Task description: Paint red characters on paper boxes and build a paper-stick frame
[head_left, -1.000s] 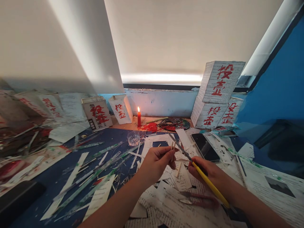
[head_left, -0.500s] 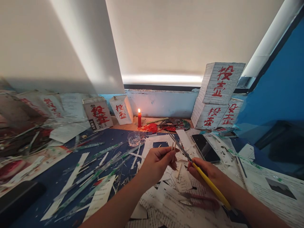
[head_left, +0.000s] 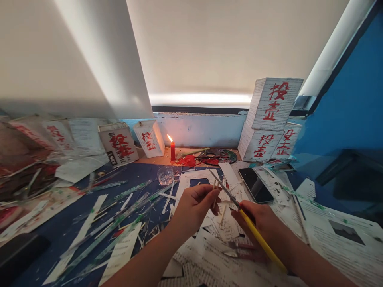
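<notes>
My left hand [head_left: 197, 207] is closed in a pinch on thin pale sticks [head_left: 214, 184], whose ends stand up past the fingertips. My right hand [head_left: 257, 217] is wrapped round a yellow-handled knife [head_left: 260, 239]. Its long thin metal blade [head_left: 224, 189] points up and left, right by the stick ends; whether it touches them I cannot tell. Under both hands lie printed paper scraps [head_left: 206, 255] and another pale stick [head_left: 223, 213]. A red-handled tool [head_left: 239, 251] with metal tips lies below my right hand, partly blurred.
A lit red candle [head_left: 172, 151] stands at the back, near a small clear dish [head_left: 165, 175]. A phone [head_left: 255, 185] lies right. Paper boxes with red characters stand stacked at right [head_left: 277, 103] and along the left [head_left: 118, 143]. Green-stained strips [head_left: 119, 223] litter the blue tabletop.
The view has shifted slightly, so the scene sits a little further left. The candle flame now leans left. The knife has dipped slightly beside the sticks; both hands keep their hold.
</notes>
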A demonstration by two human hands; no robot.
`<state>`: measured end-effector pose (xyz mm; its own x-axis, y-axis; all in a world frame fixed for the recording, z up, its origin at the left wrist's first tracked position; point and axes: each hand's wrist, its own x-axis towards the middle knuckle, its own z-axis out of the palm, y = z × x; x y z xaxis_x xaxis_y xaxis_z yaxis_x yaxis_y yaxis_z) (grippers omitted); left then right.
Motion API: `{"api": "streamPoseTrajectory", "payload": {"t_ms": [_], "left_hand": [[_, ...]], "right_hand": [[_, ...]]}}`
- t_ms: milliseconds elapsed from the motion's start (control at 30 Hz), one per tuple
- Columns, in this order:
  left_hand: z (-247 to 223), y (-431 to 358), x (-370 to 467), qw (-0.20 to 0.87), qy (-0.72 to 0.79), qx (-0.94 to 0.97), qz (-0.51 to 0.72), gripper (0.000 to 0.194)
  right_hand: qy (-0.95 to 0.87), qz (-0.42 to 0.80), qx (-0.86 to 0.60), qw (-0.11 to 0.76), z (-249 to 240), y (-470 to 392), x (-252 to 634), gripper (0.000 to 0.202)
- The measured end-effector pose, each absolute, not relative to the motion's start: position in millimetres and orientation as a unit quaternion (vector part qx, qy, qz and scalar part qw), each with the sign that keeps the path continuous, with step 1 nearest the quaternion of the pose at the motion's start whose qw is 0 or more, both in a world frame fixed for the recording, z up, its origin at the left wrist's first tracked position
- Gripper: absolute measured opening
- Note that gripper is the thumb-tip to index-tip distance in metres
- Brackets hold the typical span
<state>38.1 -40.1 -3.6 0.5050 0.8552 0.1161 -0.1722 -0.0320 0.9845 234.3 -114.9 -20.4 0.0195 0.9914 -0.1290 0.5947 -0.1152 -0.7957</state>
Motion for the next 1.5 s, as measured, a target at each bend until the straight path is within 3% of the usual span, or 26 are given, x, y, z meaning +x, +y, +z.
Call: {"api": "streamPoseTrajectory", "payload": {"t_ms": [400,667,967,1267,1500], "left_hand": [[0,-50,35,0.543,0.276,0.690,0.390,0.036],[1,-53,38,0.567,0.282,0.662,0.401,0.038],[-5,-51,43,0.605,0.240,0.625,0.431,0.034],[-8,-48,36,0.549,0.258,0.677,0.417,0.033],[-13,-51,38,0.566,0.256,0.673,0.401,0.031]], "right_hand": [[-0.665,0.288,-0.633,0.270,-12,-122,229,0.034],[-0.639,0.283,-0.653,0.291,-19,-125,222,0.015],[-0.654,0.259,-0.657,0.273,-12,-122,223,0.016],[-0.661,0.323,-0.610,0.293,-11,-123,221,0.033],[-0.669,0.320,-0.599,0.303,-10,-122,219,0.027]]}}
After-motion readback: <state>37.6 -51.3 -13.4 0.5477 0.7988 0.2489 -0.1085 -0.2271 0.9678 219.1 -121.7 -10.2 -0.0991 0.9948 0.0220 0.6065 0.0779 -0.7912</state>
